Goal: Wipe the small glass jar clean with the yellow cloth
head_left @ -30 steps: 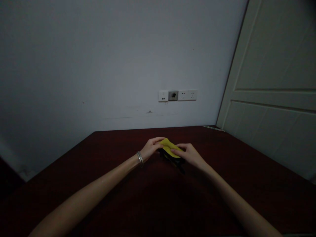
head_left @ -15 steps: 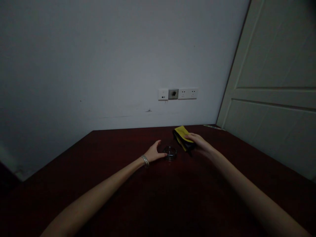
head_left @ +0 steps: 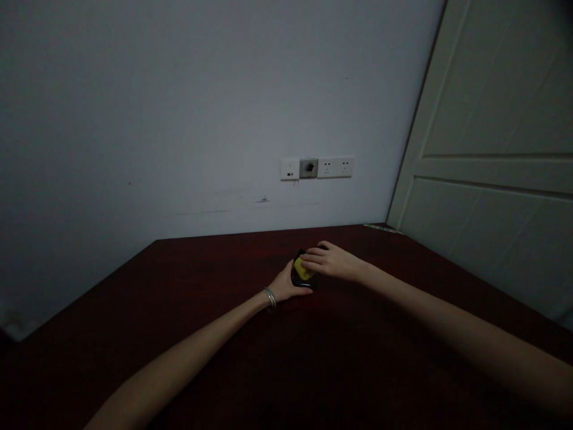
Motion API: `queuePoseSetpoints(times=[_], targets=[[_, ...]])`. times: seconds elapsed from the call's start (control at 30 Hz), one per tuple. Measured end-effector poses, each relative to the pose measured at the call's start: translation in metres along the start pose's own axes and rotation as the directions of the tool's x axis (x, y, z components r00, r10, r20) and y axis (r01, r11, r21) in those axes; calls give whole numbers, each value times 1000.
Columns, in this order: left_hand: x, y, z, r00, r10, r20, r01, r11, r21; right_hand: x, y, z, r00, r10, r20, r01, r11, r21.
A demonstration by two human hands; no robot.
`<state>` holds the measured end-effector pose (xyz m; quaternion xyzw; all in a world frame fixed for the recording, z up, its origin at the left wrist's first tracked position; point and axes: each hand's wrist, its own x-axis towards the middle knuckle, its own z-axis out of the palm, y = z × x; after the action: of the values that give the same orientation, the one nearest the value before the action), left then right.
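My left forearm (head_left: 179,365) and right forearm (head_left: 447,325) extend from the lower left and the right edge across the dark red tabletop (head_left: 215,263); a silver bracelet (head_left: 270,298) encircles the left wrist. My left hand (head_left: 285,285) is curved in a partly open C around the near and left sides of a dark, glossy dish (head_left: 305,284), the thumb along its near edge and the fingers behind its left side. The dish lies within this curve, just beyond the left palm; it appears roundish, so I cannot tell a long axis. On it lies a bunched yellow cloth (head_left: 303,270), between my two hands; its visible patch slants from far left to near right, and a dark corner points away from me. My right hand (head_left: 329,261), palm down, reaches in from the right with fingers bent and pointing left; the fingertips press the cloth against the dish, and the cloth sits under and just left of them. The thumb is hidden. Farther off, the tabletop meets a pale wall (head_left: 201,107) bearing a row of sockets (head_left: 335,168); a panelled door (head_left: 501,119) stands at the right.
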<state>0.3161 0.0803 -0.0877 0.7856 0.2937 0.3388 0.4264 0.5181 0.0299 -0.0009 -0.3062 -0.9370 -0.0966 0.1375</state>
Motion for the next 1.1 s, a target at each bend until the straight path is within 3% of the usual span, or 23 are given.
queuePoseSetpoints(times=[0.1, 0.2, 0.5, 0.83, 1.1], targets=[[3, -7, 1, 1000, -8, -2, 8, 1000, 8, 4, 3, 4, 985, -161, 58, 170, 957, -234], [4, -10, 0, 1000, -28, 3, 28, 999, 19, 5, 8, 7, 965, -246, 89, 262, 902, -343], [1, -5, 1, 991, -129, -45, 133, 984, 122, 2, 19, 4, 910, -368, 191, 412, 852, -323], [0, 8, -1, 984, -169, -47, 176, 957, 233, 18, 24, 9, 888, -358, 289, 417, 891, -177], [-1, 16, -1, 979, -191, -65, 201, 941, 273, 28, 9, -1, 904, -94, 416, 141, 987, -83]])
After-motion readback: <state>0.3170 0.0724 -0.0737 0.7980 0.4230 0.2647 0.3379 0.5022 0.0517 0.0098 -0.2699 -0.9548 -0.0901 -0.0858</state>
